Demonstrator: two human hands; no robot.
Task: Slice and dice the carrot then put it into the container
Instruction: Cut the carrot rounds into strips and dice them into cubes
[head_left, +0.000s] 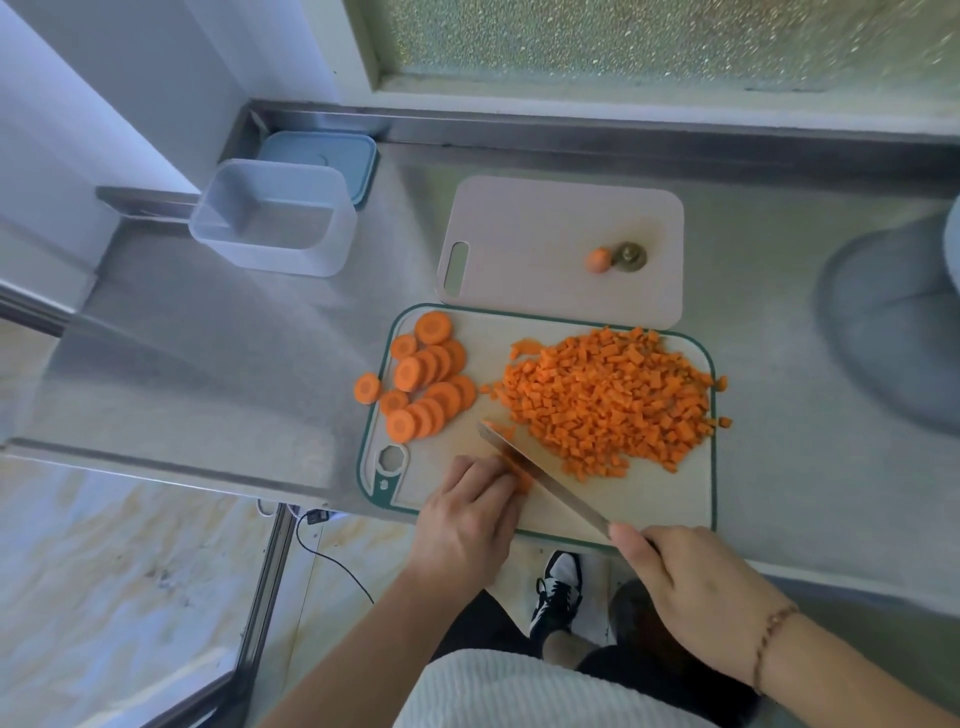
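A: From the head camera, where is the carrot?

B: Diced carrot pile (613, 397) at three o'clock on the green-rimmed cutting board (457, 452), carrot rounds (426, 382) at nine. Left hand (467, 512) fingers curl closed over a few slices; right hand (696, 582) grips the knife (540, 475).

A: Handling?

B: Stiff, light, probably slick; pin slices from above. The clear container (275, 221) sits empty at ten o'clock on the desk.

Orange diced carrot (608, 397) on a green-edged beige board (714, 467); translucent container (275, 228); pale-blue lid (332, 153).
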